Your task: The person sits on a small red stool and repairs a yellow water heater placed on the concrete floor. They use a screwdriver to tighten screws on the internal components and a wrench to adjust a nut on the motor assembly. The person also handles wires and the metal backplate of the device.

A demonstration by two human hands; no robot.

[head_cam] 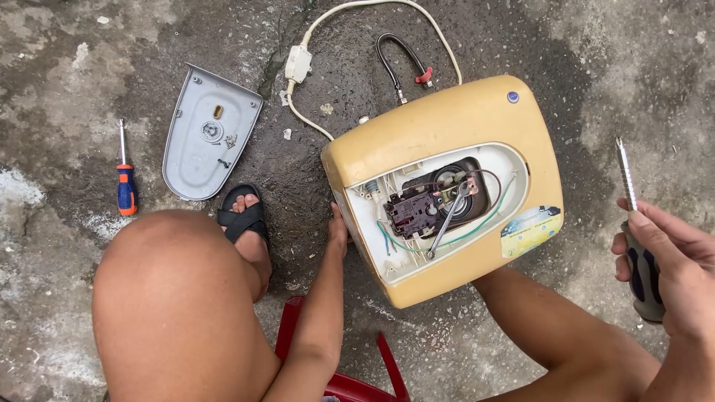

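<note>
A person sat low over a wet concrete floor (521, 45) with a yellow water heater (447, 126) lying between the knees. The left hand (338, 227) rested against the heater's left edge, but its fingers were mostly hidden, so I could not tell if they were spread or curled. The right hand (666, 257) was off to the right, well apart from the heater, closed around the dark handle of a screwdriver (633, 223) — its metal tip pointed up. The heater's front was open, and inside the opening sat a dark electrical part (413, 212) with thin wires around it. A small wrench (449, 217) lay inside the opening too, leaning across that part. On the floor to the left lay the grey cover (208, 141), inside face up, near the person's foot in a black sandal (243, 216). Further left lay 1 more screwdriver with an orange and blue handle (126, 175). A white cord with a box-shaped switch (298, 63) and a short black hose (395, 63) curled on the floor just behind the heater. A red plastic stool (339, 372) showed under the person — only part of it was in view.
</note>
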